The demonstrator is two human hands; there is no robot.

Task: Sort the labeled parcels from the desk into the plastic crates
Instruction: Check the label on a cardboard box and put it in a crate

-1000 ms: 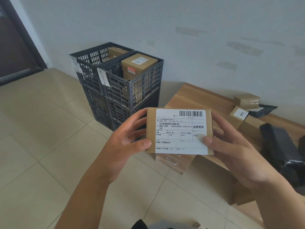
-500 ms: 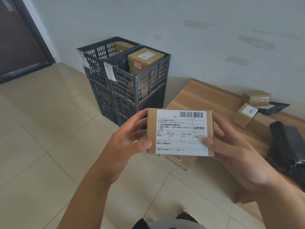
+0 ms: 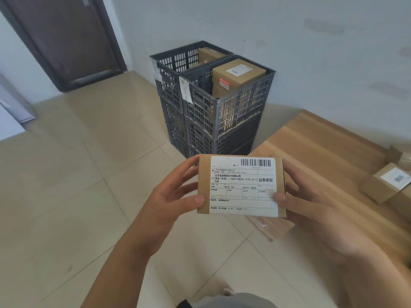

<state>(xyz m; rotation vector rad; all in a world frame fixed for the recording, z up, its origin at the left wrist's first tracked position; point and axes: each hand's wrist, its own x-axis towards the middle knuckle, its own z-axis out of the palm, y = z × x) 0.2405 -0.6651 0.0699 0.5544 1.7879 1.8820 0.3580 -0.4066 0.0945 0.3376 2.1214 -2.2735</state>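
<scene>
Above the floor tiles, the left hand and right hand pinch the labeled cardboard parcel by its sides; both top crates already hold boxes, while more parcels wait on the wooden desk

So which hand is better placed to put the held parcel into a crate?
Probably the left hand: it grips the parcel on the side where the crates stand, ahead and leftward. The right hand is over the desk.
</scene>
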